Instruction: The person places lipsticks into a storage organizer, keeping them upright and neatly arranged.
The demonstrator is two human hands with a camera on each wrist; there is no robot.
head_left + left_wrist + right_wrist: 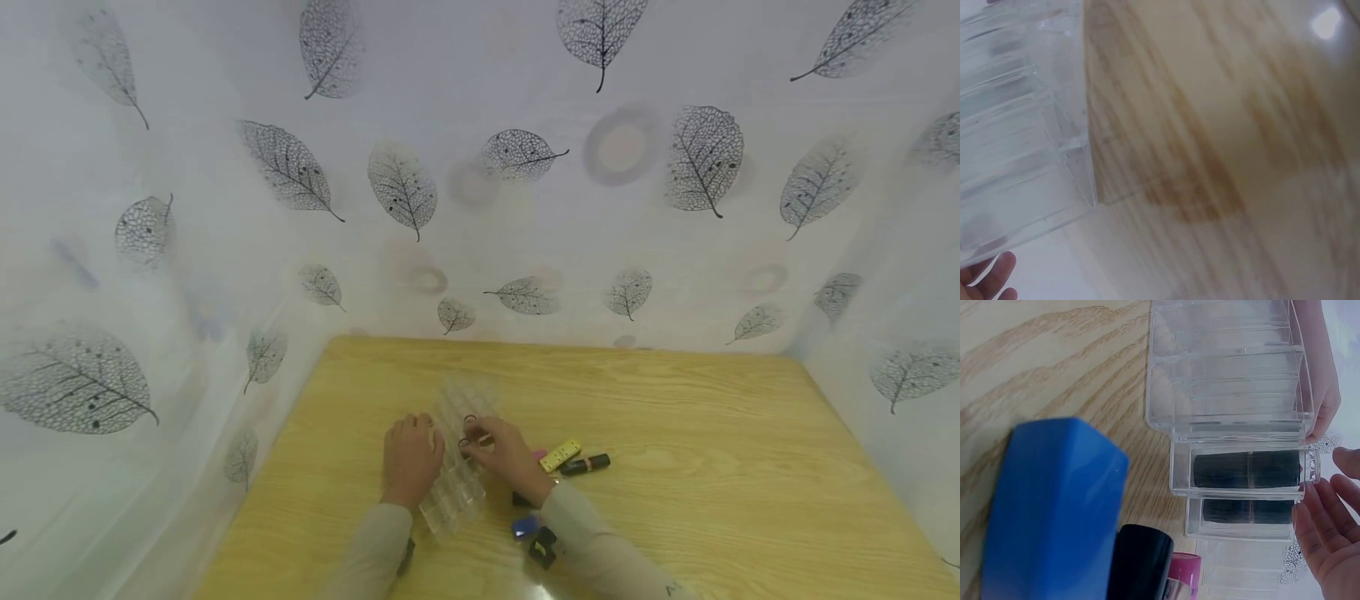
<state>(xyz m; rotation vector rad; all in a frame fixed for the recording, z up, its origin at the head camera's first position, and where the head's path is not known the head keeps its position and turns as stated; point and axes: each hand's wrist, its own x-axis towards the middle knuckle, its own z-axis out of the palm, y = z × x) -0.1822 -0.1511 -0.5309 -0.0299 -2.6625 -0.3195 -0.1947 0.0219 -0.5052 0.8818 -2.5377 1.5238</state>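
A clear compartment organizer (453, 492) stands on the table between both hands. My left hand (411, 462) rests against its left side, and its fingertips (999, 275) show beside the organizer's edge in the left wrist view. Two dark lipstick tubes (1247, 469) stand side by side in neighbouring compartments; the nearer one has a clear end that sticks out of the top. My right hand (1335, 550) is at these tops, its fingers by the rim and the thumb apart from the tube. Other organizer compartments (1235, 387) hold nothing visible.
Right of the organizer lie a yellow block-like item (561, 456), a black tube (585, 465), a blue item (526, 527) and a black item (543, 547). A pink tube (1185, 572) is near the blue item. A leaf-patterned curtain (525, 225) surrounds the wooden table (712, 467).
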